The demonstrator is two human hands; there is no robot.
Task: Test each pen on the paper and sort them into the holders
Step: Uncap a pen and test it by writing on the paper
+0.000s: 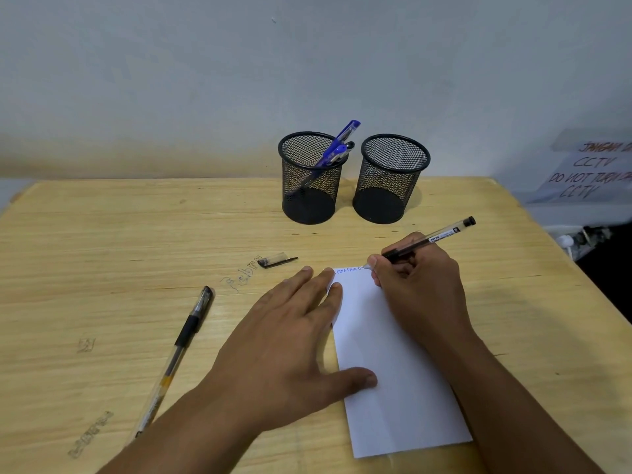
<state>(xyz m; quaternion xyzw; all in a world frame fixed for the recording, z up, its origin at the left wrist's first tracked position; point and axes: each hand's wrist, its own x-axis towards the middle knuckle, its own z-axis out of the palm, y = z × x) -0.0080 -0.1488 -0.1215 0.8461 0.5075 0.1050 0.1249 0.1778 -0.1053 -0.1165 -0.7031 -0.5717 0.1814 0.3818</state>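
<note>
Wood surface, bare stretch at left, right edge close to writing arm. White paper lying front-center. Left hand flat, fingers straight, pinning paper's left edge. Right hand gripping black pen, tip on paper's top edge by blue scribble. Left holder w/ blue pens; right holder just beside. Spare pen left; cap near paper.

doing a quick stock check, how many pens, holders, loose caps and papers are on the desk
pens: 5, that is 3 in the left holder, 1 lying on the desk, 1 in the right hand
holders: 2, counting the right holder
loose caps: 1
papers: 1
total: 9
</note>
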